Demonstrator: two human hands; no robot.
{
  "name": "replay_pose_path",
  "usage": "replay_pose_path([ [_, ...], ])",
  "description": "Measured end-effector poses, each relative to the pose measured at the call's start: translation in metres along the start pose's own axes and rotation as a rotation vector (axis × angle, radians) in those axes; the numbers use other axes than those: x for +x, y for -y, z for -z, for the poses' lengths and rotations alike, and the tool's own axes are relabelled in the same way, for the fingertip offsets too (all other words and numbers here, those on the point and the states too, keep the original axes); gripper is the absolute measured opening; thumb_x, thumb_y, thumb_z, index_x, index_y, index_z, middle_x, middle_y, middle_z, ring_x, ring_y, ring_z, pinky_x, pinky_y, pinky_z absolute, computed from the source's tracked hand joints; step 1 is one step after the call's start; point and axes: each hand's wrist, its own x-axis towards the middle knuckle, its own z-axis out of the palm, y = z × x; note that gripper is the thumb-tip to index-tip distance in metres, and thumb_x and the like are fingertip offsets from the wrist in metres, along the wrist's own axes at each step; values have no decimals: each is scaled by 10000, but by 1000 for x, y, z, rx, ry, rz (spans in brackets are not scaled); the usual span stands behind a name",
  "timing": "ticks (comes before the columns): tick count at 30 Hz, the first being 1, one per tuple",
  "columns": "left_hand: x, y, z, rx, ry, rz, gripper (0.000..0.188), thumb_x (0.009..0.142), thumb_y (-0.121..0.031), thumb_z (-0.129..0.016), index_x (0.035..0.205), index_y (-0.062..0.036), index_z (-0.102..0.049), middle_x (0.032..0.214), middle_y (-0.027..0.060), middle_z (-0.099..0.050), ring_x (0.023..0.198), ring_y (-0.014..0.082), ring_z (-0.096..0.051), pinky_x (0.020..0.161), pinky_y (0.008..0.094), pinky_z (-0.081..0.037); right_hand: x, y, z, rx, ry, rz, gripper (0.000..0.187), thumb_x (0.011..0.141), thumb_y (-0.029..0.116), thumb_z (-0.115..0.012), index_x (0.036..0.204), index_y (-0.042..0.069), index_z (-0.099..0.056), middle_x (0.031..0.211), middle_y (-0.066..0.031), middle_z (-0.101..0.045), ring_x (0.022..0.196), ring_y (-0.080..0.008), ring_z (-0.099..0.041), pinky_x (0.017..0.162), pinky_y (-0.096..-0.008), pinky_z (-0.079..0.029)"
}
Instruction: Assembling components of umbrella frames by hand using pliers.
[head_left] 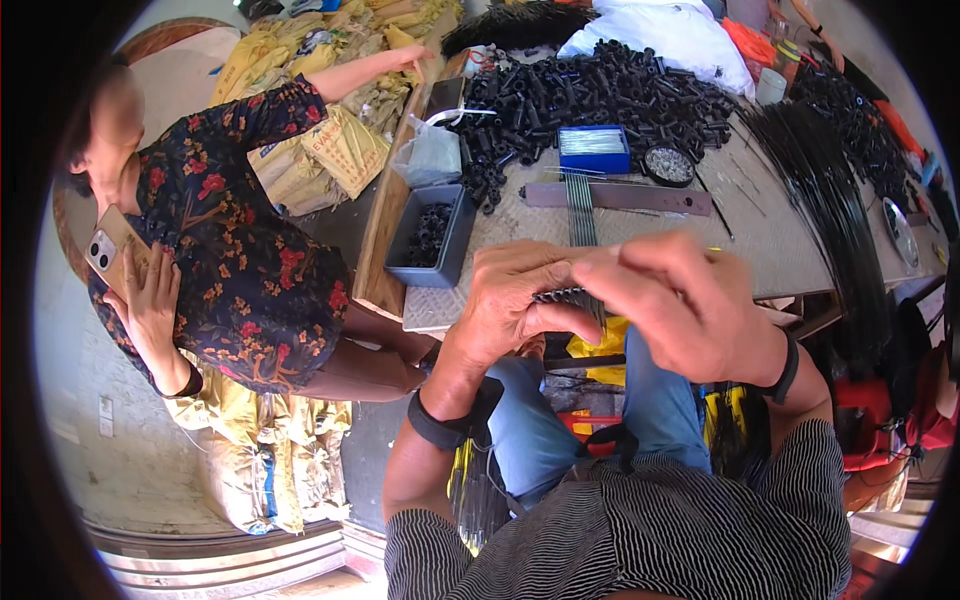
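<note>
Pinching black rod bundle [568, 295], left hand [515, 300], right hand [680, 300]

A sunlit metal-topped worktable [760, 250] stands on a concrete floor [130, 470] beside stacked yellow sacks [320, 150].

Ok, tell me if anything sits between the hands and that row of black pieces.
Nothing visible does. The left hand and right hand both already grip the row of black pieces above the table edge. The thin rods run from it across the table; the grey bin lies off to the left.
</note>
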Motion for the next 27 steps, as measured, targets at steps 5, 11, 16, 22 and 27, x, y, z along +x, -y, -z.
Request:
replay_pose_path([
  [5,-3,1,-6,21,31,-12,484,600,-342,-718,993,-71,-639,900,81,-653,765,270,-626,655,334,-477,-1,2,-9,-8,-11,44,297,714,155,-606,986,38,-576,810,-44,-492,587,-127,-536,463,-222,-441],
  [11,-23,11,-30,425,343,98,611,732,-358,-607,1280,-164,-416,1291,105,-429,1184,265,-412,959,372,-341,10,5,-2,-68,163,113,254,674,161,-666,920,113,-623,799,4,-521,564,-93,-510,465,-218,-397],
  [16,-71,48,-83,668,484,217,930,603,-322,-723,1383,-215,-230,1427,39,-248,1291,260,-279,1053,379,-254,-1,25,33,-12,284,169,152,629,172,-669,751,116,-596,705,48,-474,517,-64,-446,473,-218,-298],
  [22,-81,43,-103,588,371,240,886,527,-167,-731,1327,-142,-354,1406,48,-300,1282,262,-298,1055,391,-253,-20,52,63,183,607,139,165,597,207,-604,718,114,-540,691,15,-428,579,-97,-503,539,-243,-389],
  [27,-80,5,-115,543,25,83,599,510,-164,-735,1079,-86,-564,1235,95,-503,1163,240,-457,995,376,-321,-41,82,137,221,520,86,180,598,187,-604,770,147,-568,777,12,-476,576,-101,-491,493,-300,-354],
])
